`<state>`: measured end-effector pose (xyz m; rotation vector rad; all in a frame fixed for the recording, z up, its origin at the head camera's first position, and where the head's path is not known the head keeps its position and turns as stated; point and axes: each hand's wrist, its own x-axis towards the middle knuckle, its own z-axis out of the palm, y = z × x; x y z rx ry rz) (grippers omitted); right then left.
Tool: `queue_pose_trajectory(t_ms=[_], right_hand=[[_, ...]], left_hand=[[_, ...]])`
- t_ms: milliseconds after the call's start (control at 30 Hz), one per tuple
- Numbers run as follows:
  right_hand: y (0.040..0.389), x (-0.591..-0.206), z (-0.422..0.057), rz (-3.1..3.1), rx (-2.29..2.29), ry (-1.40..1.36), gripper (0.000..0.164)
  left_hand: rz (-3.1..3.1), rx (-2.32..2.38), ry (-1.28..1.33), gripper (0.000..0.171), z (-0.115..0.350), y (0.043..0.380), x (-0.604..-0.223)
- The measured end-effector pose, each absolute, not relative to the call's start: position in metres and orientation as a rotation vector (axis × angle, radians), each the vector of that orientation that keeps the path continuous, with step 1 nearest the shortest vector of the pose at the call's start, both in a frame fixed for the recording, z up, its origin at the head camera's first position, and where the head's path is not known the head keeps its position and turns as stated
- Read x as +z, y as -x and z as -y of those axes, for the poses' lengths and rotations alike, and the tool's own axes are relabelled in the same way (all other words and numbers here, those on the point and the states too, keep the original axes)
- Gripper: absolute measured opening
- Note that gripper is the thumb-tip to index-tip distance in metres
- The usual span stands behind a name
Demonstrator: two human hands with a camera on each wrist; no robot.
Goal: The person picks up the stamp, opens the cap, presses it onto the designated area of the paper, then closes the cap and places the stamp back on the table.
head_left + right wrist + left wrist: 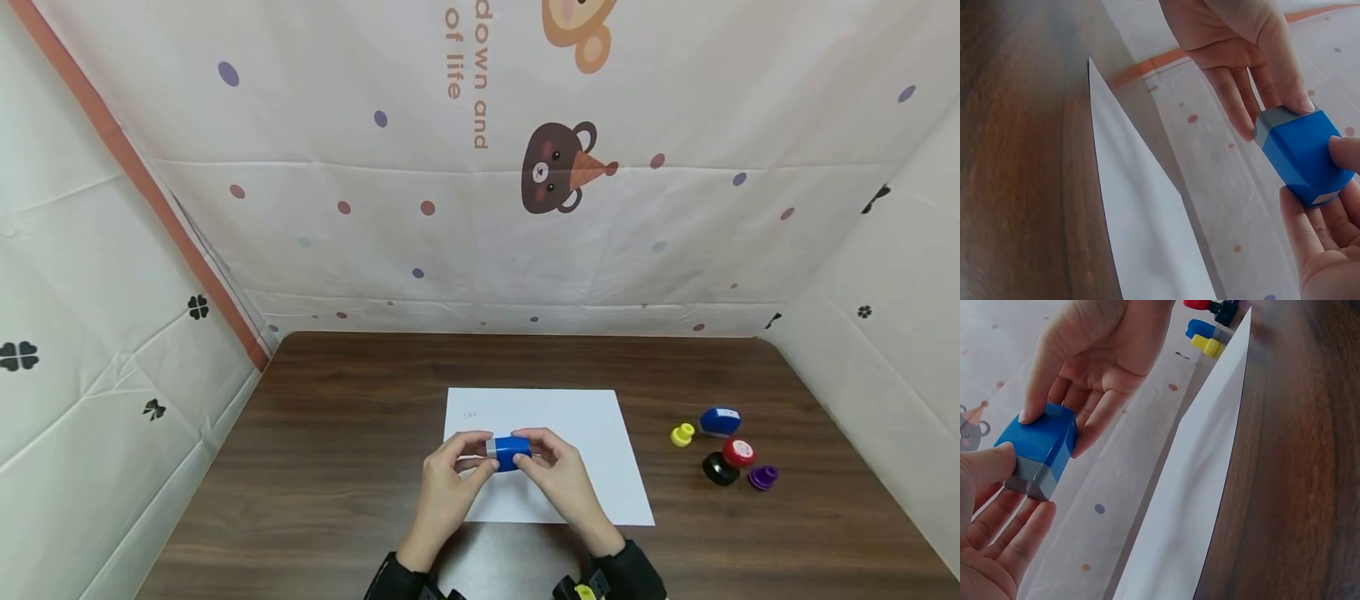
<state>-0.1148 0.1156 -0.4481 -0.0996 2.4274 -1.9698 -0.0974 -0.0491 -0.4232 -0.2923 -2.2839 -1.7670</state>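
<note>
A blue stamp (pixel 512 452) with a grey end is held between both hands above a sheet of white paper (pixel 600 467). My left hand (pixel 450 483) pinches the grey end, thumb on top and fingers beneath. At the blue end, my right hand (pixel 561 477) grips with its thumb and fingers. The left wrist view shows the blue stamp (pixel 1041 447) raised, its rounded blue body towards the right hand. In the right wrist view, a small pale label (pixel 1324 198) shows on the stamp's blue end. A faint small mark (pixel 470 414) is on the paper's upper left.
Right of the paper, a yellow knobbed piece (pixel 682 435), another blue stamp (pixel 720 422) and a purple piece (pixel 763 477) stand grouped. Among them, a round red top (pixel 738 452) overlaps a round black piece (pixel 720 469). Printed white cloth (pixel 480 250) encloses the wooden table (pixel 337 467).
</note>
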Motion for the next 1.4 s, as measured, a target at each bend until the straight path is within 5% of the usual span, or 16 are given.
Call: queue_pose_trajectory(t_ms=[733,1400], right_hand=[[0.114,-0.453,-0.114,-2.502,-1.906,0.073,0.026],[0.111,-0.454,-0.114,-2.754,-1.699,0.706,0.034]], left_hand=[[2.349,-1.643,0.403,0.027,0.058,0.111,-0.458],[2.331,-1.262,0.679,0.041,0.061,0.112,-0.452]])
